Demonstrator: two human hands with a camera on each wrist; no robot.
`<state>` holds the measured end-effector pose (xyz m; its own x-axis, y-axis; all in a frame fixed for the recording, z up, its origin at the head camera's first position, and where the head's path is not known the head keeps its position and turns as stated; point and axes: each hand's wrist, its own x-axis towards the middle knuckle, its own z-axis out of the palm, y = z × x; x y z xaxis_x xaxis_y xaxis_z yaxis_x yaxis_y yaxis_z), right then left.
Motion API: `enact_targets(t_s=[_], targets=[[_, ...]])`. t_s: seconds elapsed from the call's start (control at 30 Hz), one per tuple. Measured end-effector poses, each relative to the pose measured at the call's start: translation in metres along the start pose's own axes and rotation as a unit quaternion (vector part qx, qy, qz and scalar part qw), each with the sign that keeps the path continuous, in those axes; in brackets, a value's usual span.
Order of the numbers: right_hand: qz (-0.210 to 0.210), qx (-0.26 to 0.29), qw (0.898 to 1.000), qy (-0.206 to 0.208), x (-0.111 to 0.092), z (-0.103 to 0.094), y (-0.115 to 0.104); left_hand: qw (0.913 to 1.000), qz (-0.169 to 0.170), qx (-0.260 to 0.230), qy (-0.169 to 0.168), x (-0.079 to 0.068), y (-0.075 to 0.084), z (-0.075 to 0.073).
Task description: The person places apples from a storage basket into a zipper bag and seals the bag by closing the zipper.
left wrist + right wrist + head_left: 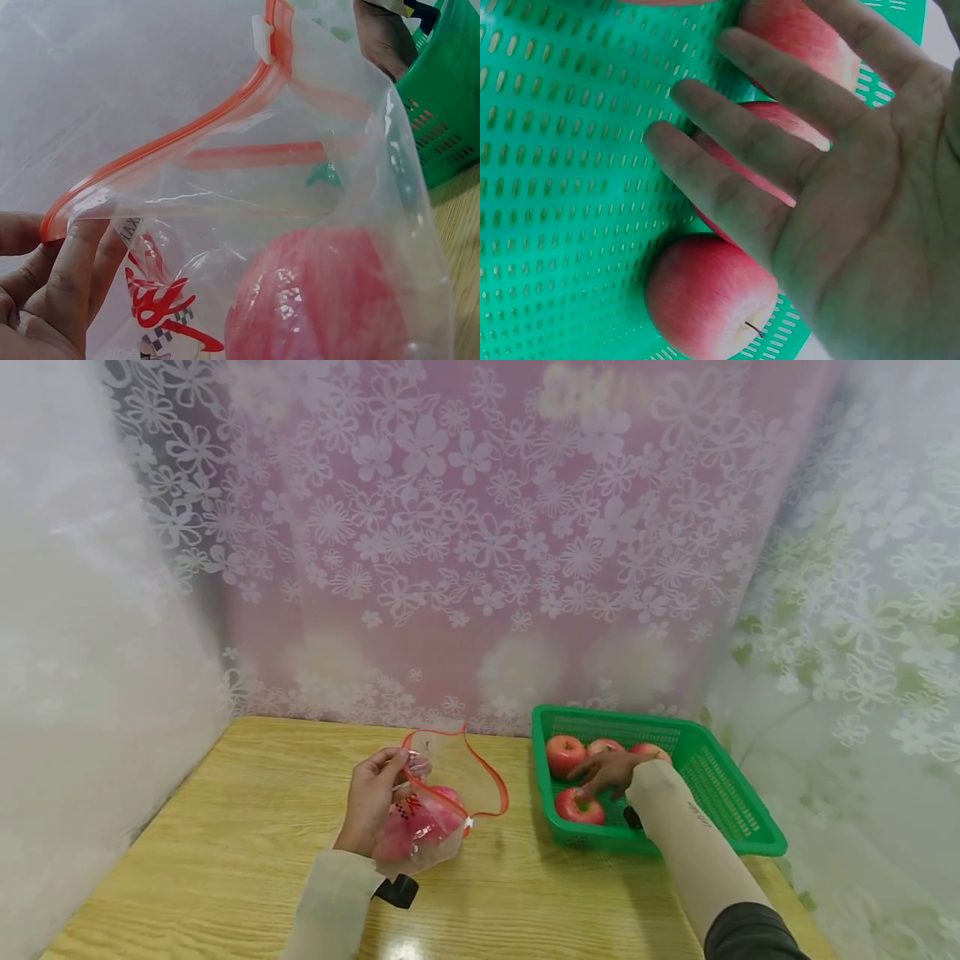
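My left hand [367,802] pinches the rim of a clear zip bag [187,191] with an orange-red edge and a white slider. The bag's mouth gapes. Inside lie pinkish-red apples [315,300], partly blurred by the plastic. Over on the right, my right hand [611,770] reaches into a green basket [615,717] with its fingers spread and fairly straight. Under and beside those fingers are several red apples; the nearest apple [581,810] is just below the fingertips. Whether they touch it, I cannot tell. Another apple [709,296] shows its stem in the right wrist view.
Both the bag and the basket are on a wood-grain table [225,827]. A pink floral curtain [450,568] hangs behind the table, with pale sheeting at both sides. The basket's raised walls surround its apples.
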<state>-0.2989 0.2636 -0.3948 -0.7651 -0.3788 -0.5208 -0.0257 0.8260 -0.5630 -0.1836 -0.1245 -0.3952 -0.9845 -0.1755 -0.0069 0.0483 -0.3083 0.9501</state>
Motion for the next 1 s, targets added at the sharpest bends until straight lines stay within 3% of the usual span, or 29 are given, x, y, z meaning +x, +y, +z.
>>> enact_targets(t_s=[0.27, 0.5, 0.63, 1.0], targets=[[0.002, 0.037, 0.999, -0.033, -0.01, 0.012, -0.012, 0.9998, 0.0, 0.018, 0.001, 0.0, -0.001, 0.0], [-0.008, 0.05, 0.997, -0.058, -0.005, 0.011, -0.012, 0.9997, 0.003, 0.022, 0.003, 0.0, 0.0, -0.002], [0.01, 0.074, 0.996, -0.051, -0.002, 0.013, -0.01, 0.9992, -0.003, 0.039, 0.013, 0.0, 0.0, -0.002], [0.008, 0.059, 0.997, -0.051, -0.003, 0.014, -0.01, 0.9991, -0.009, 0.036, 0.019, 0.002, -0.001, -0.002]])
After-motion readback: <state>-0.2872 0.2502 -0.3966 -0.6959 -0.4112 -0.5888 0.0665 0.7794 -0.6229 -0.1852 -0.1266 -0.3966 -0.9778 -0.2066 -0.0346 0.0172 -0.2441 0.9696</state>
